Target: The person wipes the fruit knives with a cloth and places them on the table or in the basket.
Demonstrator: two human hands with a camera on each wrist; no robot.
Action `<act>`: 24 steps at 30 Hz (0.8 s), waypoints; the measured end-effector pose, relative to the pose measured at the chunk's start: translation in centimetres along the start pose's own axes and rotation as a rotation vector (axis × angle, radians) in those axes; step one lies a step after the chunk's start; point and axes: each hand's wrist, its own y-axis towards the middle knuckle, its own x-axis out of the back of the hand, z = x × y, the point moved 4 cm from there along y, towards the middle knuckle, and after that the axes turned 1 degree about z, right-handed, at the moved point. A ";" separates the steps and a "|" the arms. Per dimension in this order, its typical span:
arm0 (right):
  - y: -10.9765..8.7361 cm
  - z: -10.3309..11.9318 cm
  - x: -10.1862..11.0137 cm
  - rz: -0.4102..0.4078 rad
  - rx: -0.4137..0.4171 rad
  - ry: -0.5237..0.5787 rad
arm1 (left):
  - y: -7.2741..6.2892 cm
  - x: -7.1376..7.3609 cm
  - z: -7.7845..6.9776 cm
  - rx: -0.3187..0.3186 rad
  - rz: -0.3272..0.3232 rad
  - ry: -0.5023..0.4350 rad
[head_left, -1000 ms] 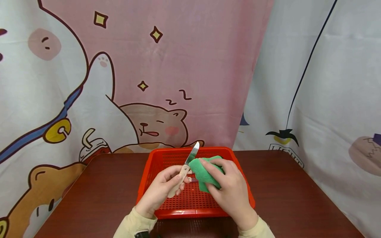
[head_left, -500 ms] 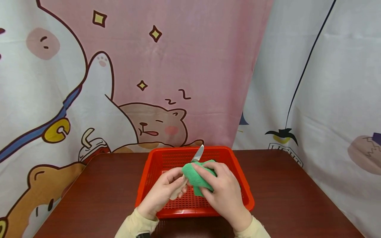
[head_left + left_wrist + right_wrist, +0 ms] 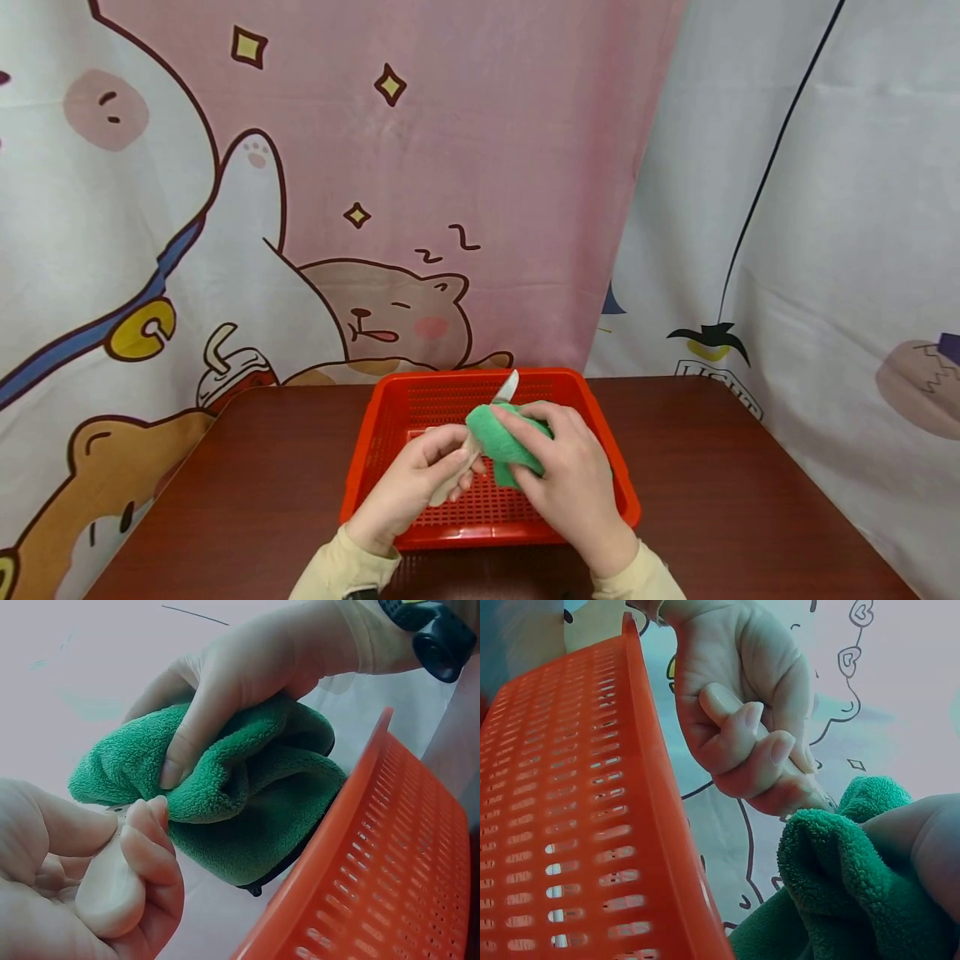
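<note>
A knife with a pale handle [image 3: 450, 485] is held in my left hand [image 3: 408, 479], its blade [image 3: 508, 387] pointing up and away above the basket. My right hand [image 3: 573, 471] grips a green cloth [image 3: 501, 440] folded over the blade's lower part, close to the handle. Only the blade's tip end shows beyond the cloth. In the left wrist view, the rounded handle end [image 3: 110, 889] sits between the curled fingers, and the thumb of the right hand [image 3: 247, 671] presses the cloth [image 3: 247, 825]. The right wrist view shows the left fingers [image 3: 742, 765] curled round the handle.
A red perforated basket [image 3: 480, 536] stands on the dark brown table [image 3: 720, 500] beneath both hands. Something pale, mostly hidden by the left hand, lies inside it. A curtain [image 3: 540, 167] printed with cartoon animals hangs behind the table.
The cloth, earlier beside the blade near the handle, moved left over the blade, then shifted slightly back up along it. The knife moved a little right.
</note>
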 end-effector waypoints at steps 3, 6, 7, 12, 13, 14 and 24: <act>0.1 -0.2 0.3 -0.031 0.008 -0.017 | 0.1 0.0 0.0 -0.017 0.009 0.009; 0.2 -0.6 0.5 -0.055 0.002 -0.025 | 0.1 0.0 0.2 -0.013 0.009 0.032; 0.2 -0.7 0.7 -0.060 -0.004 -0.028 | 0.1 0.0 0.2 0.000 0.005 0.037; 0.2 -1.7 1.3 -0.071 -0.043 -0.055 | 0.0 0.0 0.5 0.048 -0.004 0.067; 0.3 -1.9 1.4 -0.071 -0.053 -0.060 | 0.0 -0.1 0.5 0.054 -0.003 0.071; 0.2 -2.1 1.6 -0.074 -0.061 -0.064 | 0.0 -0.1 0.5 0.058 -0.001 0.076; 0.2 -3.7 3.0 -0.105 -0.127 -0.101 | 0.0 -0.1 0.3 0.079 0.026 0.097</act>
